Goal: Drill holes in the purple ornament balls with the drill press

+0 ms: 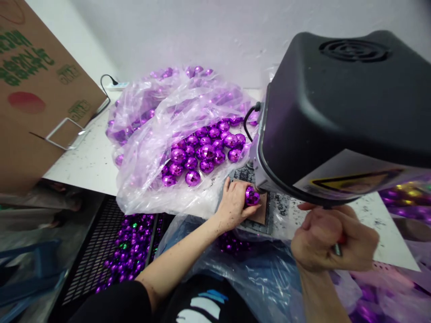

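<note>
Holding: left hand (233, 205) fingers pinching a shiny purple faceted plastic ball (252, 196) under the black machine head (336, 112)
Right hand (332, 244): fingers curled tight around a red-tipped handle
Beyond fingers: clear plastic bag of purple balls (188, 148) on white table (87, 161)

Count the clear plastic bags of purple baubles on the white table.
2, possibly more hidden. The front bag lies open beside the left hand, which holds one purple bauble under the black machine. The rear bag lies behind it, near the wall.

Left hand (234, 204) holds a purple ball (252, 196) under the black machine (340, 112).
</note>
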{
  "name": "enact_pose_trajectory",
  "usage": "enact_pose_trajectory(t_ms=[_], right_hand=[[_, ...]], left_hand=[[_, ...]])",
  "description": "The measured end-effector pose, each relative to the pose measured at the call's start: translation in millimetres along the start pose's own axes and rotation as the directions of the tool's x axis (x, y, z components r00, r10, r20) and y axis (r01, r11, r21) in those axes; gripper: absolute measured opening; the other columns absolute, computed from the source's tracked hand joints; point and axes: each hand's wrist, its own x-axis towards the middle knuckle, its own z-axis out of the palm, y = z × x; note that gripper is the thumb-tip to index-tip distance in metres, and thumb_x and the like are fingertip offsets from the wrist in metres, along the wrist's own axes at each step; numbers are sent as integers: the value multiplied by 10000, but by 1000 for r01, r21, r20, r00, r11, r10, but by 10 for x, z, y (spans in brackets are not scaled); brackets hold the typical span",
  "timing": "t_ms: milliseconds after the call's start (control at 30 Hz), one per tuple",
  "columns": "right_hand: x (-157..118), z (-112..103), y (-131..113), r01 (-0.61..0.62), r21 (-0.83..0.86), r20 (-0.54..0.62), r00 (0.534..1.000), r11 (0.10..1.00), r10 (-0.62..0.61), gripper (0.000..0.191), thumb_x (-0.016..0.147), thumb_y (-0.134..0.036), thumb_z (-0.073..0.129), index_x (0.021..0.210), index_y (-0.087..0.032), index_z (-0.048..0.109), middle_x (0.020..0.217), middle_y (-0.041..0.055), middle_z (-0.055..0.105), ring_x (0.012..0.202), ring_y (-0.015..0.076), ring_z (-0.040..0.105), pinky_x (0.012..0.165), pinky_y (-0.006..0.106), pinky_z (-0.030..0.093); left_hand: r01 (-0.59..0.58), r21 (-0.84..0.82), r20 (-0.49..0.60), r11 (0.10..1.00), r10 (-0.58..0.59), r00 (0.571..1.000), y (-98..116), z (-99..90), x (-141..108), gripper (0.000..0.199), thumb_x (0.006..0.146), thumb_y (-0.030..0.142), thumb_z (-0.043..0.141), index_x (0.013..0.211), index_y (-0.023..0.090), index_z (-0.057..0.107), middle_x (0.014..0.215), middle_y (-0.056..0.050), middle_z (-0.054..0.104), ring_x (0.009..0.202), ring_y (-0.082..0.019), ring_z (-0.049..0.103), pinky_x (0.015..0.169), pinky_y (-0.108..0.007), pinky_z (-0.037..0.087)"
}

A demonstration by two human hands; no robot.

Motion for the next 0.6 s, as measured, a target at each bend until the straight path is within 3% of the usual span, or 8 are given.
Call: enact_pose_trajectory(t_ms=[233, 400, 600], right_hand=[[-20, -57, 121, 18, -9, 52, 999, 1000, -17, 370, 821, -322, 563, 500, -156, 483, 427, -19, 400, 483, 127, 542, 472, 255, 405], [462, -57, -172, -84, -164, 71, 993, 983, 96, 296, 847, -318, 578, 620, -130, 615, 501, -17, 484, 468, 64, 472, 454, 231, 289], [943, 96, -338, -253, -66, 182, 948, 965, 261, 441, 878, -458, 551, 591, -123, 537, 519, -36, 403, 474, 24, 420, 458, 220, 247]], left_hand=[[-10, -8, 17, 1000, 10, 1000, -11, -13, 7, 495, 853, 405, 687, 1250, 187, 486, 1222, -117, 616, 1249, -288, 526, 1192, -564, 231], [-7, -5, 11, 1000, 7, 1000, -8, -24, 19, 474, 850, 376, 686, 1241, 193, 490, 1235, -114, 610, 1244, -286, 529, 1189, -555, 239], [-57, -65, -10, 996, 56, 998, 25, -106, -93, 489, 854, 365, 688, 1252, 182, 471, 1158, -86, 634, 1130, -250, 582, 1193, -551, 221]])
